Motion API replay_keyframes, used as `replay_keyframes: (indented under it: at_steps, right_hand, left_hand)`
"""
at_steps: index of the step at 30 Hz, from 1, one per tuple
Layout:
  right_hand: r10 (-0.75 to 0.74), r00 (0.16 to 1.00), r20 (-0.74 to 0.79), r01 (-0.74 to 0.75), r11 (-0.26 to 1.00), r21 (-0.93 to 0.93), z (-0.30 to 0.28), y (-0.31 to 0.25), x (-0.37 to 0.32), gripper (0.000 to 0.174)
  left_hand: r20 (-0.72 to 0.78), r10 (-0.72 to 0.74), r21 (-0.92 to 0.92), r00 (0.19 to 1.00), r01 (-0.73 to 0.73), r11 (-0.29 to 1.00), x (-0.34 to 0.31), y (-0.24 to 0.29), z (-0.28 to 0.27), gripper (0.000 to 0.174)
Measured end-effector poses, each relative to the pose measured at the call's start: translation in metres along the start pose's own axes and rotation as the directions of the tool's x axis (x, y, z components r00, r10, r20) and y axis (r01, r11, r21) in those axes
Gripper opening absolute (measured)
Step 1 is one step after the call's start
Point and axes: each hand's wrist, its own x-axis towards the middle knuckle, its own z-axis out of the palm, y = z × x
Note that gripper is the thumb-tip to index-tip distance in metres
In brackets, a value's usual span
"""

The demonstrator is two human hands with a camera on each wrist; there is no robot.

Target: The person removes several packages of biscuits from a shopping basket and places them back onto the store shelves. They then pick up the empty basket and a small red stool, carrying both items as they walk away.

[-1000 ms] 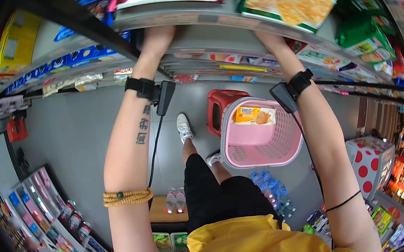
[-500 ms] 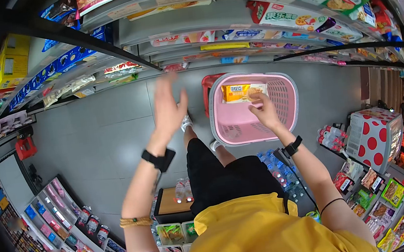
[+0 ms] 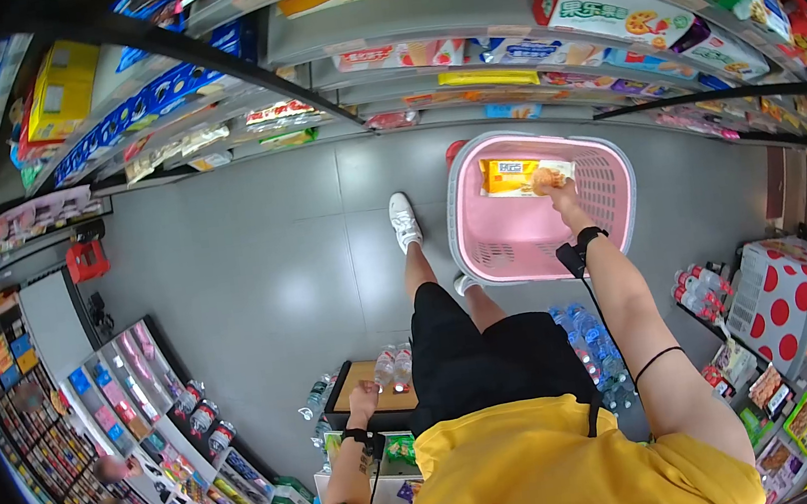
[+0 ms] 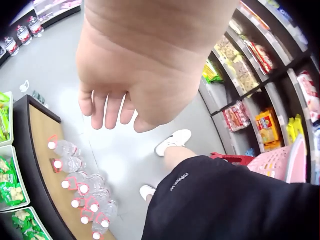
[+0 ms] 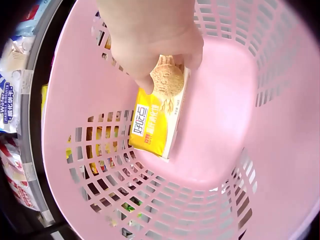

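A yellow and white biscuit packet [image 3: 516, 177] lies inside the pink basket [image 5: 220, 100], with a round biscuit printed on one end. My right hand [image 3: 563, 198] reaches down into the basket and grips that end of the packet, thumb on one side and fingers on the other [image 5: 155, 45]. Part of the packet is hidden under the hand in the right wrist view. By my left side, my left hand [image 3: 363, 401] hangs with loosely bent fingers and holds nothing. It appears large in the left wrist view [image 4: 135, 75], above the grey floor.
Shelves of packaged snacks [image 3: 616, 14] run along the front. Clear plastic bottles [image 4: 85, 190] stand near a wooden-topped stand [image 3: 354, 384] on my left. More bottles [image 3: 591, 340] are at my right leg. A spotted box [image 3: 782, 301] sits far right.
Both hands have left the shelf. My right hand has come down into the basket and taken hold of the biscuit packet. My left hand has swung down and back to my side.
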Motion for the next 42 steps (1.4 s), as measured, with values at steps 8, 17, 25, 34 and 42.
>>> replay_keyframes:
  at_steps: [8, 17, 25, 34, 42]
  right_hand:
    - [0.046, 0.981, -0.187, -0.154, 0.773, -0.615, 0.014, -0.017, -0.002, 0.101]
    - [-0.151, 0.986, -0.071, 0.132, 0.967, -0.22, -0.007, 0.032, 0.05, 0.072]
    - [0.043, 0.956, 0.29, -0.057, 0.998, 0.041, -0.008, 0.037, 0.058, 0.056]
    - [0.023, 0.967, 0.255, -0.07, 0.981, 0.18, -0.018, 0.047, 0.038, 0.046]
    - [0.019, 0.941, 0.339, -0.153, 0.914, 0.375, -0.022, 0.018, -0.01, 0.038]
  left_hand:
    - [-0.026, -0.037, -0.301, 0.999, 0.027, 0.953, -0.018, 0.035, 0.054, 0.028]
    - [-0.013, 0.041, -0.445, 0.999, -0.042, 0.895, -0.006, 0.058, 0.127, 0.03]
    - [0.002, -0.026, -0.499, 1.0, 0.023, 0.866, -0.008, 0.039, 0.149, 0.028]
    - [0.02, -0.031, -0.405, 0.999, 0.037, 0.914, 0.01, 0.047, 0.144, 0.032]
    - [0.038, -0.061, -0.462, 0.997, 0.072, 0.884, 0.033, 0.056, 0.132, 0.029]
